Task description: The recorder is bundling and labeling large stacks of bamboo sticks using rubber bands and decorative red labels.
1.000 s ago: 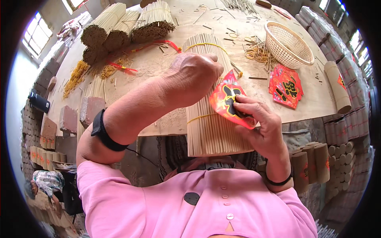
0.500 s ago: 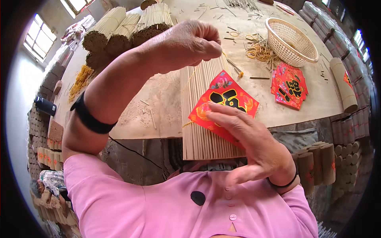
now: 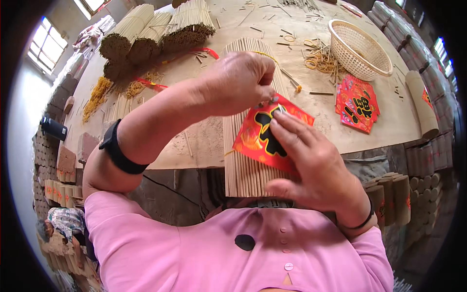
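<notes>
A flat mat of thin bamboo sticks (image 3: 245, 168) lies on the wooden table (image 3: 204, 134) and hangs over its near edge. On it rests a red paper square with a black character (image 3: 260, 138). My right hand (image 3: 311, 163) presses flat on the paper, fingers spread. My left hand (image 3: 241, 82) hovers over the paper's top corner, with thumb and fingers pinched together there. What it pinches is too small to make out. A black band is on my left wrist.
A stack of the same red papers (image 3: 357, 103) lies to the right. Behind it stands a white woven basket (image 3: 357, 47) beside loose yellow rubber bands (image 3: 318, 57). Bundles of sticks (image 3: 155, 29) lie at the far left. A paper-wrapped roll (image 3: 421, 102) lies on the right edge.
My right hand has pressed the red paper down onto the stick mat. My left hand came down from above to the paper's top corner.
</notes>
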